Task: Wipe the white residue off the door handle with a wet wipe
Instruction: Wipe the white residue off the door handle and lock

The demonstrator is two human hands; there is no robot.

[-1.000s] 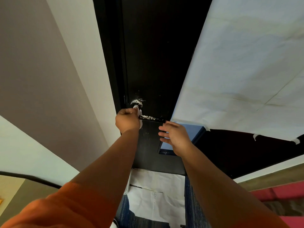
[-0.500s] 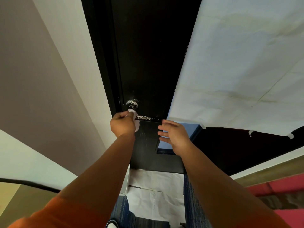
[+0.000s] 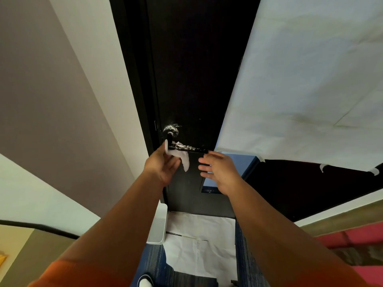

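A black lever door handle (image 3: 191, 149) on the dark door (image 3: 194, 69) carries white residue along its bar and on its round base (image 3: 171, 129). A white wet wipe (image 3: 184, 158) is draped over the lever's pivot end and hangs below it. My left hand (image 3: 161, 165), palm turned up, holds the wipe against that end from below, thumb on the left and fingers under the bar. My right hand (image 3: 219, 170) hovers with spread, relaxed fingers just below the lever's free tip and holds nothing.
White paper (image 3: 310, 79) is taped over the wall to the right, above a blue panel (image 3: 242, 162). On the floor are a white bin (image 3: 158, 224) by the door frame and a sheet of white paper (image 3: 199, 241). My shoe (image 3: 145, 282) shows at the bottom.
My left hand has turned from a fist on top of the lever to palm up beneath it, so more of the wipe hangs free. The right hand has stayed near the lever's tip.
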